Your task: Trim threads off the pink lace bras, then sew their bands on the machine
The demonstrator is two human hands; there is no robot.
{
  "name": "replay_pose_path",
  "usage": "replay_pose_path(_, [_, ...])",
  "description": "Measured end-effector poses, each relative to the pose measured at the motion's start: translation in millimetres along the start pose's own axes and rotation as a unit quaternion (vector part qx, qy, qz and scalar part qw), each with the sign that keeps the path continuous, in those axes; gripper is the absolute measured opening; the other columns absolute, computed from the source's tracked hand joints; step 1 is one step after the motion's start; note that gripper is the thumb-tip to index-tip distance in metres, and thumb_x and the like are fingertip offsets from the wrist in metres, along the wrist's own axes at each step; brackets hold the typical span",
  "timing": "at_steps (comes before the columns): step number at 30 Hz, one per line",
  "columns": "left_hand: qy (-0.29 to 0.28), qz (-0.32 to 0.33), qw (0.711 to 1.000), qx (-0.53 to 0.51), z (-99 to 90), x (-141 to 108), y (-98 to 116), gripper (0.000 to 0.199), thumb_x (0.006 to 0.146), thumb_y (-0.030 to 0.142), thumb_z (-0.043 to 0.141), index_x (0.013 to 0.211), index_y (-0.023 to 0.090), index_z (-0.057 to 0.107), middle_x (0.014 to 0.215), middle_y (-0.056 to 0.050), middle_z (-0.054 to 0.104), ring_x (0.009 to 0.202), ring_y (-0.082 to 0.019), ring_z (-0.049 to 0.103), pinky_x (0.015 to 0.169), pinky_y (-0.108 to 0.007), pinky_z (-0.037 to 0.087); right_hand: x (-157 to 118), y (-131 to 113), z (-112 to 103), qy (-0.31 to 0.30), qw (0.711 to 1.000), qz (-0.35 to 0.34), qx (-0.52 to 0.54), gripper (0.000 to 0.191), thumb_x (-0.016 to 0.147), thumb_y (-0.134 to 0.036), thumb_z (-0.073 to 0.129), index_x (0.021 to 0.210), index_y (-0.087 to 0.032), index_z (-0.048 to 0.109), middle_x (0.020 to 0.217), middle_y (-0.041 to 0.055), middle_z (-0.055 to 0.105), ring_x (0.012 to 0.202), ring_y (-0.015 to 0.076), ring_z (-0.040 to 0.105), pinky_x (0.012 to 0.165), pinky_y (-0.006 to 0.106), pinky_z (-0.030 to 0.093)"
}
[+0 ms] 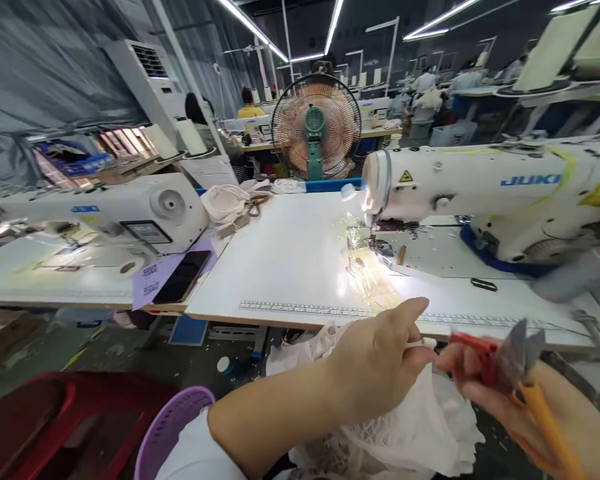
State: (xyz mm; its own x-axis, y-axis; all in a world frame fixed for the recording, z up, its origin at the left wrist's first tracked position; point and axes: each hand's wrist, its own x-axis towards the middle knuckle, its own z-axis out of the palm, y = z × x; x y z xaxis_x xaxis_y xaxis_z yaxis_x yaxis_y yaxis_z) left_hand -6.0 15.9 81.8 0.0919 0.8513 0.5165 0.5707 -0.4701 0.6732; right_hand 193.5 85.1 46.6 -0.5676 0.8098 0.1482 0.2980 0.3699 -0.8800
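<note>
My left hand (pixel 385 360) is closed in a pinch on a thin white strap (pixel 423 343), in front of the table's edge. White lacy fabric (pixel 405 433) hangs and bunches beneath it. To the right, my right hand (pixel 495 387) is wrapped round scissors (pixel 545 420) with orange handles, and a red-handled tool (pixel 480 347) lies across its fingers. The blades point up and look blurred. The fingertips of both hands are close together near the strap's end.
A white sewing machine (pixel 430 187) stands on the white table (pixel 280 260) at the right, another (pixel 155 207) at the left. A phone (pixel 184 275) lies on purple paper. Nearby are a fan (pixel 315 127), a purple basket (pixel 173 427) and a red chair (pixel 95 413).
</note>
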Motion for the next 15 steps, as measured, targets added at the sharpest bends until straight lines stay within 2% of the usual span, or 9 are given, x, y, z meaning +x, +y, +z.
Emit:
replay_pose_path(2, [-0.011,0.008,1.000,0.004,3.9,3.1,-0.1,0.042,0.090,0.024,0.045,0.130,0.014,0.037,0.078,-0.006,0.061,0.064,-0.016,0.054,0.060,-0.027,0.043,12.6,-11.8,-3.5,-0.009,0.999,-0.015,0.033,0.014,0.074,-0.036,0.066,0.067,-0.026,0.058,0.081,0.0018,0.068,0.077,0.0239,0.066,0.068,0.032,0.057])
replay_pose_path(5, [-0.024,0.001,0.999,-0.022,7.7,5.5,-1.7,0.044,0.089,0.024,0.046,0.130,0.015,0.034,0.080,-0.006,0.060,0.065,-0.015,0.054,0.061,-0.027,0.044,26.8,-27.5,0.9,0.011,0.993,-0.048,0.105,0.009,0.076,-0.032,0.065,0.076,-0.027,0.058,0.076,-0.0016,0.065,0.073,0.0172,0.064,0.079,0.029,0.053])
replay_pose_path(7, [-0.033,-0.019,0.998,-0.052,8.7,5.9,-3.2,0.043,0.088,0.024,0.048,0.128,0.015,0.035,0.080,-0.005,0.059,0.067,-0.015,0.055,0.062,-0.026,0.044,31.9,-33.7,6.3,0.014,0.990,-0.048,0.132,0.011,0.076,-0.031,0.066,0.075,-0.026,0.056,0.070,-0.0028,0.061,0.068,0.0154,0.062,0.078,0.028,0.053])
replay_pose_path(10, [-0.044,-0.077,0.992,-0.095,7.6,6.6,-4.8,0.038,0.085,0.026,0.050,0.120,0.015,0.041,0.077,-0.003,0.057,0.066,-0.014,0.054,0.061,-0.025,0.043,35.1,-33.7,12.1,0.014,0.990,-0.046,0.130,0.018,0.077,-0.028,0.065,0.068,-0.025,0.050,0.067,-0.0026,0.057,0.072,0.0157,0.060,0.076,0.026,0.051])
replay_pose_path(13, [-0.060,-0.162,0.980,-0.102,5.0,8.8,-5.2,0.022,0.080,0.030,0.056,0.098,0.017,0.054,0.072,0.000,0.054,0.061,-0.012,0.049,0.057,-0.023,0.038,36.8,-26.5,15.3,0.022,0.988,-0.067,0.139,0.021,0.079,-0.027,0.064,0.068,-0.024,0.046,0.067,-0.0024,0.054,0.069,0.0143,0.056,0.070,0.024,0.049])
replay_pose_path(15, [-0.079,-0.209,0.968,-0.118,4.3,11.3,-5.5,0.013,0.077,0.030,0.057,0.080,0.017,0.056,0.066,0.002,0.050,0.057,-0.010,0.044,0.054,-0.022,0.035,38.5,-22.4,17.3,0.025,0.986,-0.075,0.150,0.021,0.079,-0.028,0.064,0.068,-0.024,0.046,0.067,-0.0024,0.053,0.066,0.0132,0.054,0.064,0.022,0.048])
